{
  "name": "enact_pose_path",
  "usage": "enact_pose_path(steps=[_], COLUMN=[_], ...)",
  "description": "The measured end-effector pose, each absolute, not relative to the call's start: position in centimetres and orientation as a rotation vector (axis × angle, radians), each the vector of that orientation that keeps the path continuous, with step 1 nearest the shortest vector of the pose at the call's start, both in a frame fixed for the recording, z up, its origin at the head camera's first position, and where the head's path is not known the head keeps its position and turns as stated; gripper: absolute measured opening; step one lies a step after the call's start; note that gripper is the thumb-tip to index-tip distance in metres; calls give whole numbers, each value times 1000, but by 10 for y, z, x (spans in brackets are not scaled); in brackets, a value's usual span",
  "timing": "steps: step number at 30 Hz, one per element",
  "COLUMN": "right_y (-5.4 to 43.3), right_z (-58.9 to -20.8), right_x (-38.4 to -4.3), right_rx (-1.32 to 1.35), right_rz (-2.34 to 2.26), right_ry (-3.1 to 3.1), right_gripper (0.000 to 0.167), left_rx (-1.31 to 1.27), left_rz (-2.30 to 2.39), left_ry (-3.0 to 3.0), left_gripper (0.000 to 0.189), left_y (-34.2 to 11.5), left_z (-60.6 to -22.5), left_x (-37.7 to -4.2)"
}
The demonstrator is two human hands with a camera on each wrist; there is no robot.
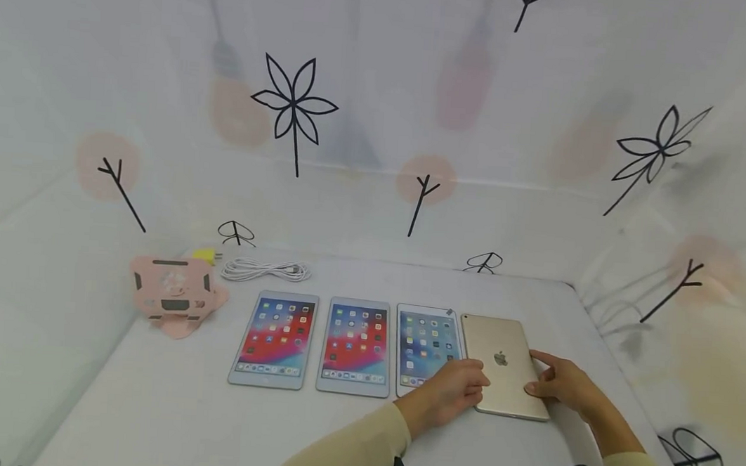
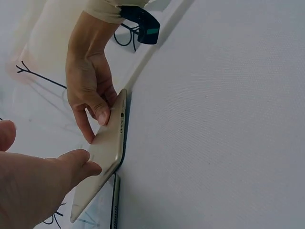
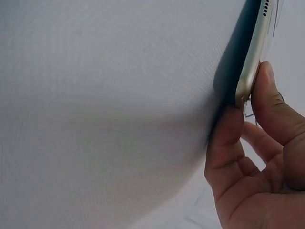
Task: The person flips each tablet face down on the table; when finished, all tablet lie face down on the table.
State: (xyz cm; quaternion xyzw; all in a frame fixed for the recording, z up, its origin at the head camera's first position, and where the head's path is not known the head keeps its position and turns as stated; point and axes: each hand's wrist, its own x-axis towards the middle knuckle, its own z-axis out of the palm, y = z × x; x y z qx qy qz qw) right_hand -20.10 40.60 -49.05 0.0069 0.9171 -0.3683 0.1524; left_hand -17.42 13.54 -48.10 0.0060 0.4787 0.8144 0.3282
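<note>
A gold tablet (image 1: 499,366) with an apple logo lies back side up at the right end of a row. My right hand (image 1: 564,384) pinches its right edge; in the right wrist view the thumb (image 3: 274,109) is on the back and a finger is under the edge, which is tilted off the table. Over the tablet's left edge is my left hand (image 1: 450,392), its fingers (image 2: 78,164) loosely bent; whether they touch it is unclear. Beside it, partly hidden by that hand, a white tablet (image 1: 430,341) shows a blue home screen.
Two more white tablets (image 1: 354,345) with red and blue screens lie to the left on the white table (image 1: 168,405). A pink tablet case (image 1: 174,289), a yellow plug (image 1: 205,255) and a coiled white cable (image 1: 263,270) sit at the back left. Patterned cloth walls surround the table.
</note>
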Motion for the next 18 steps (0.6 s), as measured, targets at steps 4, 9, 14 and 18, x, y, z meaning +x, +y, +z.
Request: enact_pose_path(steps=[4, 9, 14, 18], right_y=[405, 402, 399, 389], right_z=[-491, -489, -485, -474], right_x=[-202, -204, -205, -204], right_rx=[50, 61, 87, 66], right_rz=[-953, -863, -801, -818], right_ry=[2676, 2705, 2707, 2765], right_gripper=[94, 94, 93, 85], left_rx=[-6, -2, 7, 54], left_rz=[2106, 2101, 2119, 2104], left_ry=[1288, 1286, 1262, 1404], left_gripper=[66, 67, 65, 59], left_y=[135, 135, 130, 106], left_z=[-479, -481, -481, -476], left_x=[-173, -173, -175, -176])
